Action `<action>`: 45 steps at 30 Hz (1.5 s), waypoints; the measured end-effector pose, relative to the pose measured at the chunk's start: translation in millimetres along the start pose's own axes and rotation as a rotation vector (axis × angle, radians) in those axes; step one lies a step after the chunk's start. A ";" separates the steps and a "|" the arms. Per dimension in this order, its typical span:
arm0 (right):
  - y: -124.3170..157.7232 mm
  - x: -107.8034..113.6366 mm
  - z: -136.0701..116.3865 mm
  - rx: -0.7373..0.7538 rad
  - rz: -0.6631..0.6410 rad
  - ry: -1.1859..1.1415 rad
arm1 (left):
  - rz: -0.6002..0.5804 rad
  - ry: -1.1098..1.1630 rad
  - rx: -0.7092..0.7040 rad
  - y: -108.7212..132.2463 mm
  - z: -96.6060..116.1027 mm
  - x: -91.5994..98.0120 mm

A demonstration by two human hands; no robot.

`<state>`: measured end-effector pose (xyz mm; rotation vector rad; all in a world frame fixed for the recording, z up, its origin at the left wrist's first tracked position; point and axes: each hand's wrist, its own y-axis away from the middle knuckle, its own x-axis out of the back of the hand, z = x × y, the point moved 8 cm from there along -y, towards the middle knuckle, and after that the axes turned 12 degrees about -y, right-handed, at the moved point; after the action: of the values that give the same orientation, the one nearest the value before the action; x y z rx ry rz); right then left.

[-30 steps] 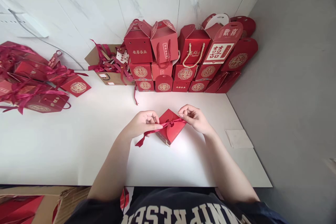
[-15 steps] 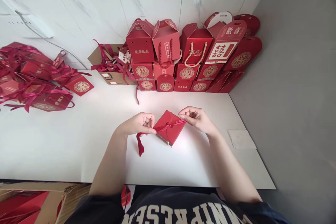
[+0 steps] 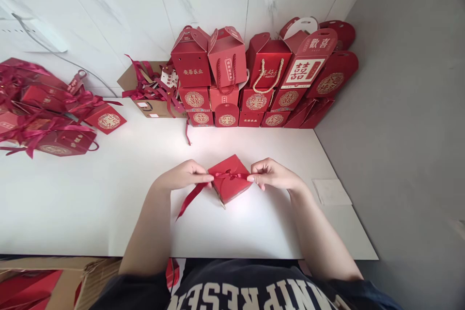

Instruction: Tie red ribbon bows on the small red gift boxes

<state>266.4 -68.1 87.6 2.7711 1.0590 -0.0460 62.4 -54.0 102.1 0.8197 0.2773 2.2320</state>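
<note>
A small red box point(image 3: 231, 190) rests on the white table between my hands, one corner toward the back wall. Across its top runs a dark red ribbon point(image 3: 188, 200), knotted at the centre. My left hand point(image 3: 192, 174) is closed in a pinch on the ribbon at the box's left side, and a loose tail hangs down to the left from it. On the right side, my right hand point(image 3: 265, 174) pinches the ribbon between thumb and finger. A bit of gold cord shows at the box's lower edge.
Stacked red gift boxes point(image 3: 226, 114) stand against the back wall. Left of them is a cardboard box point(image 3: 162, 109) of ribbons. Ribboned red boxes point(image 3: 105, 118) are piled at the far left. A white sheet point(image 3: 332, 192) lies at the right, near the grey partition.
The red box has turned a little, and the ribbon across it is now nearly level. My right hand has come down slightly. The ribbon's left tail reaches further left.
</note>
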 end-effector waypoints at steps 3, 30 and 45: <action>2.9 -13.8 -0.7 -0.032 -0.150 -0.029 | -0.009 0.059 0.007 -6.6 -0.5 -4.3; 7.0 13.3 -20.9 0.125 0.135 0.121 | 0.006 0.160 -0.041 -20.3 -1.1 -12.5; -3.1 3.6 -18.2 0.193 0.264 0.115 | 0.012 0.098 0.013 -18.4 3.4 -14.5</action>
<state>266.4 -60.3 104.8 3.0981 0.7374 0.0492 82.6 -51.3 90.1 0.7221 0.3352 2.2869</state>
